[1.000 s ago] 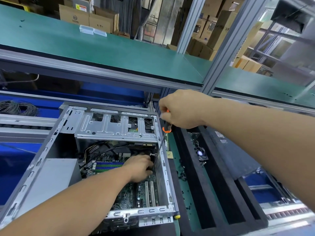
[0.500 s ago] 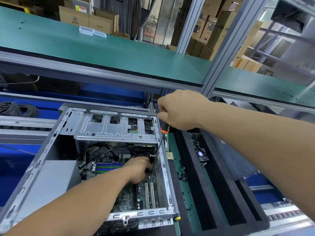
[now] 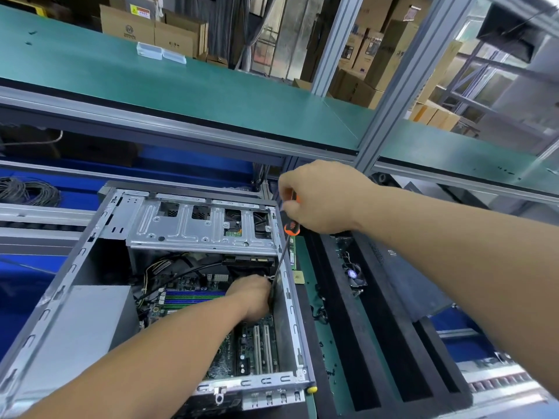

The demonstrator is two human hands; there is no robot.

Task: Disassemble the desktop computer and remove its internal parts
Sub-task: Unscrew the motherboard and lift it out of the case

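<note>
An open desktop computer case (image 3: 69,267) lies on its side in front of me. Inside are the green motherboard (image 3: 230,355), a silver drive cage (image 3: 193,228) and a grey power supply (image 3: 81,325). My right hand (image 3: 320,198) grips the orange-and-black handle of a screwdriver (image 3: 291,228). Its shaft slants down into the case by the right wall. My left hand (image 3: 252,294) reaches deep inside, fingers curled around a small part at the screwdriver tip; the part itself is mostly hidden.
A black foam tray (image 3: 390,349) with long slots and a small fan (image 3: 354,275) lies to the right of the case. A green shelf (image 3: 181,86) overhangs the bench. Coiled cable (image 3: 27,192) sits at far left. Loose screws dot the green mat (image 3: 332,373).
Both hands stay almost in place. My right hand and the screwdriver handle have shifted slightly left, and my left hand has sunk a little deeper by the tip.
</note>
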